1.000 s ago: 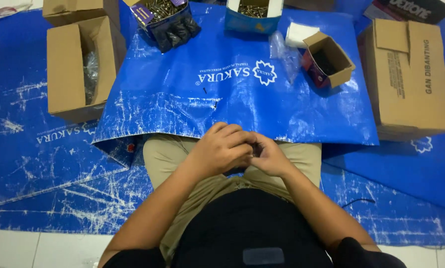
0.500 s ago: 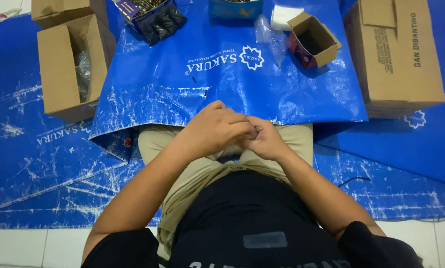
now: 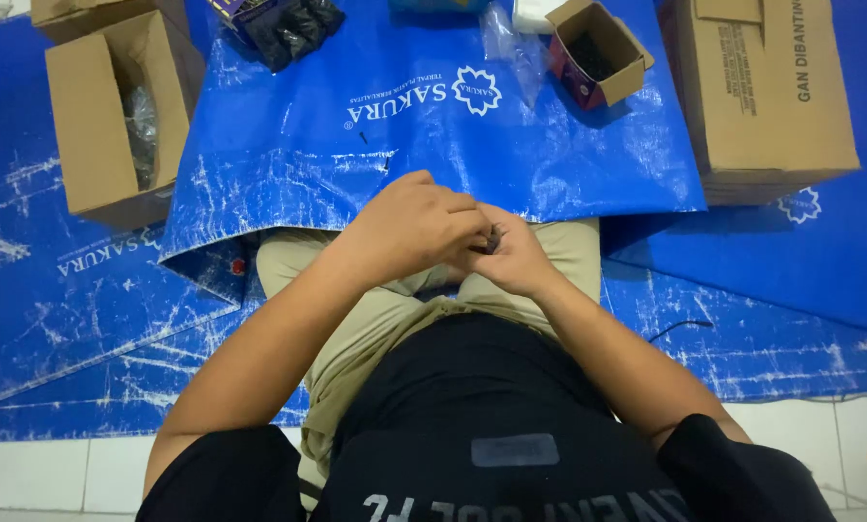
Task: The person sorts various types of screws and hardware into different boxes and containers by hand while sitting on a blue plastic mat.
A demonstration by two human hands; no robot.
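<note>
My left hand (image 3: 414,227) and my right hand (image 3: 513,253) meet over my lap, fingers curled together around a small dark part (image 3: 492,239) that is mostly hidden between them. I sit on the floor in khaki trousers (image 3: 385,309) and a black shirt. A folded blue tarp (image 3: 433,126) lies over my knees and stretches away from me. What the small part is cannot be made out.
An open cardboard box (image 3: 115,111) with a plastic bag inside stands at the left. A small open red-sided box (image 3: 596,53) and a large closed carton (image 3: 767,92) sit at the right. A dark tray of small parts (image 3: 284,24) is at the top. White floor tiles (image 3: 47,474) border the tarp.
The view has tilted down, so the boxes slid toward the top edge. My hands stay joined over my lap, fingers working the small part.
</note>
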